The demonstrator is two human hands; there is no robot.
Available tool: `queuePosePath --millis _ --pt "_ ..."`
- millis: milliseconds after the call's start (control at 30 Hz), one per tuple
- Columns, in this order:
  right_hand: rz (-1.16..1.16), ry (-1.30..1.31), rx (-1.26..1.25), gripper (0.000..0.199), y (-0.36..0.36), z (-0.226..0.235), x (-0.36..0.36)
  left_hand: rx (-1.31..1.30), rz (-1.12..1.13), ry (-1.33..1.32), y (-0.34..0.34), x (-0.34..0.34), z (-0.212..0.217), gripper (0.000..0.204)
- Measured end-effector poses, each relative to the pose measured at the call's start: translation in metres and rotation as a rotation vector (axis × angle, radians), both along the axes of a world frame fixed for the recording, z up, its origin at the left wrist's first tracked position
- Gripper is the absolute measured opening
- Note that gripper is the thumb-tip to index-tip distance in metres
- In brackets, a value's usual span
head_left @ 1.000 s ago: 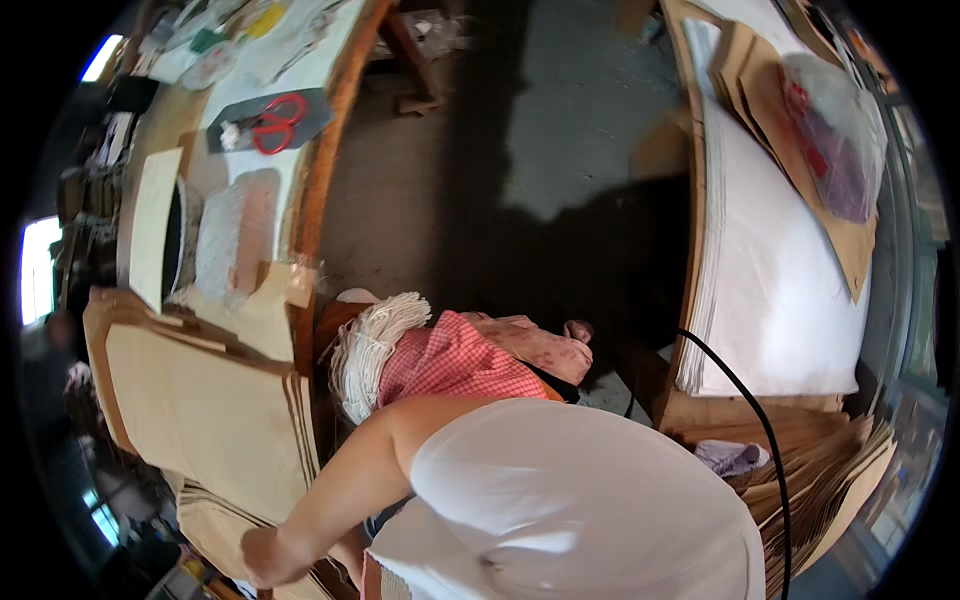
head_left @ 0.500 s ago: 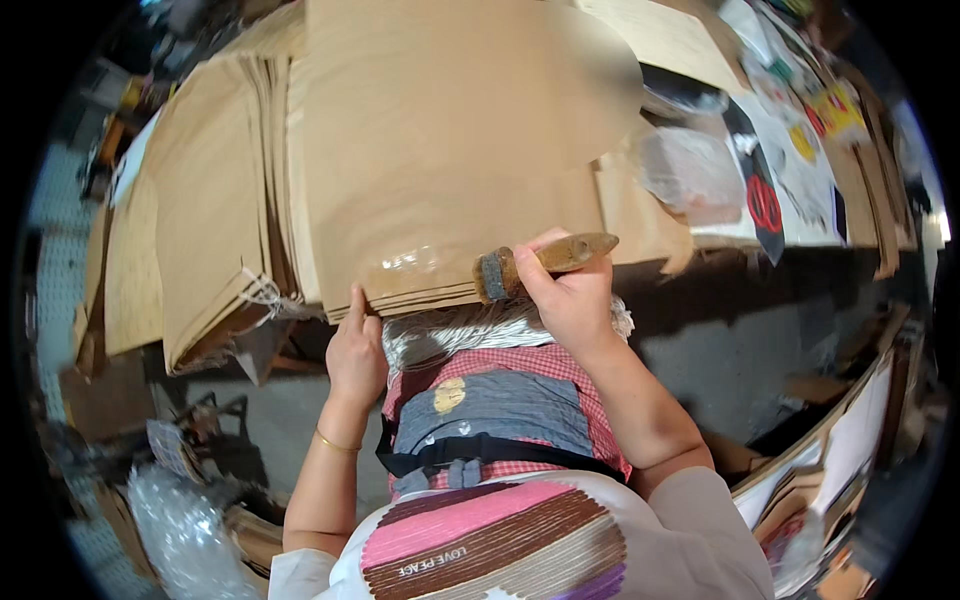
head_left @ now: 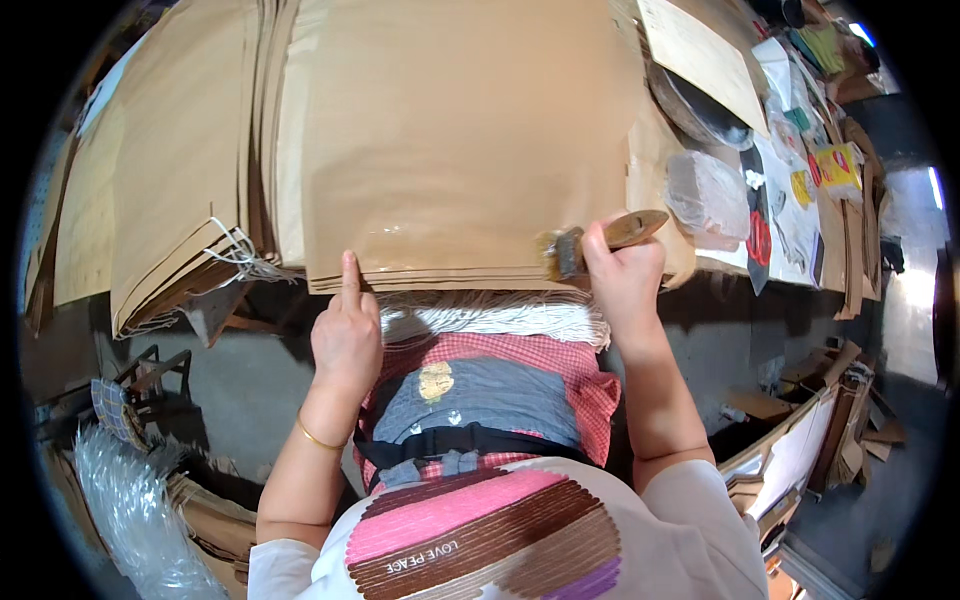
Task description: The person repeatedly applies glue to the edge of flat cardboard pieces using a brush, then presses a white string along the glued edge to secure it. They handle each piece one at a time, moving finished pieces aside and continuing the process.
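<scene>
A stack of large brown paper sheets (head_left: 460, 130) lies on the table before me, its near edges slightly stepped. My left hand (head_left: 347, 335) is at the stack's near left edge, index finger stretched onto the paper and the other fingers curled below. In my right hand (head_left: 632, 275) is a wide brush (head_left: 636, 229), gripped by its wooden handle. Its bristles touch the near right part of the top sheet. A small glossy wet patch (head_left: 385, 231) shows near the left fingertip.
To the left stands another brown paper stack (head_left: 185, 130), tied with white string (head_left: 236, 250). On the right are a dark pan (head_left: 700, 105), a clear plastic bag (head_left: 706, 190), red-handled scissors (head_left: 759, 238) and a yellow box (head_left: 838, 170). White strands (head_left: 490, 322) hang at my waist.
The brush has moved right along the near edge of the top sheet, bristles nearer the right corner. My left index finger stays at the left edge. The whole view has shifted somewhat.
</scene>
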State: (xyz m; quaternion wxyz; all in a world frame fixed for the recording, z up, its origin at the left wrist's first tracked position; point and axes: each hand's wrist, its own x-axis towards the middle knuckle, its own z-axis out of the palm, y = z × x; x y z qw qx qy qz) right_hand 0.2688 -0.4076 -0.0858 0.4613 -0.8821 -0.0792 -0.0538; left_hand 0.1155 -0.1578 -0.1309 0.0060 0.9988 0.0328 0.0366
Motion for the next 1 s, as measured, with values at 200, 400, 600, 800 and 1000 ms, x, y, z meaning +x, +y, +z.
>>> queuePosePath --millis 200,400,600,800,1000 --pt "0.108 -0.17 -0.362 0.017 0.006 0.018 0.014 0.032 -0.018 -0.024 0.006 0.001 -0.001 0.009" --pt "0.087 0.094 0.963 0.006 -0.056 0.072 0.031 -0.015 -0.005 -0.002 0.002 0.003 0.008 0.008" --pt "0.012 -0.613 -0.544 0.028 -0.174 0.034 0.103 -0.256 0.029 -0.039 -0.002 0.001 0.035 0.008" --pt "0.226 -0.466 -0.602 0.032 -0.129 0.027 0.044 -0.882 -0.042 0.048 -0.017 -0.026 0.111 0.006" --pt "0.967 0.028 0.064 0.03 -0.033 -0.005 -0.056 -0.843 -0.101 -0.242 -0.015 -0.019 0.164 0.005"
